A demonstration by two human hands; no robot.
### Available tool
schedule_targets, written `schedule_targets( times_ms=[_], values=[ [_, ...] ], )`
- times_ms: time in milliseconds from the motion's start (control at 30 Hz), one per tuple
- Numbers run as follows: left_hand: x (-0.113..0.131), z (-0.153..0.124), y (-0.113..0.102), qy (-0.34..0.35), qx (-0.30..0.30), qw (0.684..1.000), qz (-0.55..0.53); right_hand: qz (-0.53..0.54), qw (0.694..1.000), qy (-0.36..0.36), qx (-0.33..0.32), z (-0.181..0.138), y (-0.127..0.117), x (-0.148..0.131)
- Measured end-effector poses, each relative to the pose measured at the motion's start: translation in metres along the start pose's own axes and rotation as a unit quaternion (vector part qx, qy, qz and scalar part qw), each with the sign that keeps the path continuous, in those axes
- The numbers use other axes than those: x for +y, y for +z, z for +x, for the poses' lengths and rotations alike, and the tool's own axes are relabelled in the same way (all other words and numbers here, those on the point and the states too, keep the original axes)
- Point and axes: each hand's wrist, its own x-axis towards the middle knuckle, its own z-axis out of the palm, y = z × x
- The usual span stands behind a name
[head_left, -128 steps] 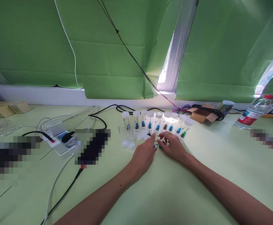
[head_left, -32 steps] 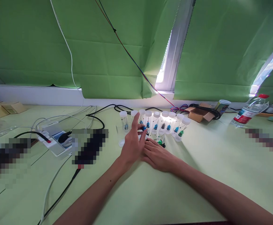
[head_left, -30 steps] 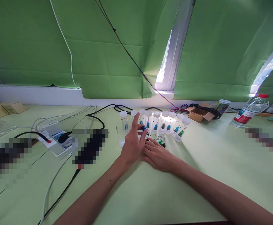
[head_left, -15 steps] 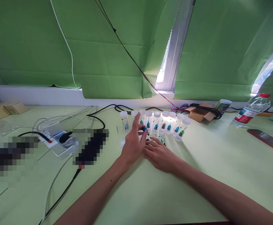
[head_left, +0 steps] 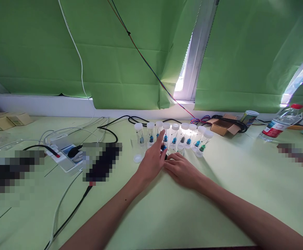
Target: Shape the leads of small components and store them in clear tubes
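Note:
A row of clear tubes (head_left: 174, 135) with white caps stands in front of my hands. Blue, grey or green small pieces with thin stems are inside them. My left hand (head_left: 151, 163) is closed around a small blue piece (head_left: 163, 147), its index finger pointing up in front of the tubes. Beside it, my right hand (head_left: 184, 172) rests low on the table with curled fingers. Its fingertips meet the left hand near a small dark bit, and what they pinch is hidden. A round white cap (head_left: 138, 158) lies left of my left hand.
A white power strip (head_left: 68, 161) with plugs and cables lies to the left. At the back right are an open cardboard box (head_left: 223, 126) with black cable, a can (head_left: 249, 118) and a tilted water bottle (head_left: 278, 125). Cables run along the wall.
My left hand has moved slightly right and down, its index finger lower and leaning right. A white bit seen beside its fingers is now out of sight. My right hand has shifted slightly right.

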Motion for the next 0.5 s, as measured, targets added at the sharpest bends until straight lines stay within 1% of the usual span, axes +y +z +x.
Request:
schedule_targets(
  times_ms=[100,200,333,500],
  values=[
    [-0.0020,0.0005,0.0010,0.010,-0.013,1.000,0.018,0.003,1.000,0.012,0.002,-0.0007,-0.0002,0.0024],
    [-0.0046,0.0008,0.0028,0.026,-0.016,0.999,0.020,0.007,0.999,0.031,0.019,-0.0016,0.0001,0.0057],
    [-0.0066,0.0000,0.0047,0.025,-0.022,0.999,0.019,0.003,0.997,0.065,0.039,-0.0029,0.0011,0.0084],
    [-0.0041,-0.0007,0.0048,0.004,-0.032,0.999,0.012,0.000,0.996,0.084,0.000,-0.0047,0.0038,0.0045]
  ],
)
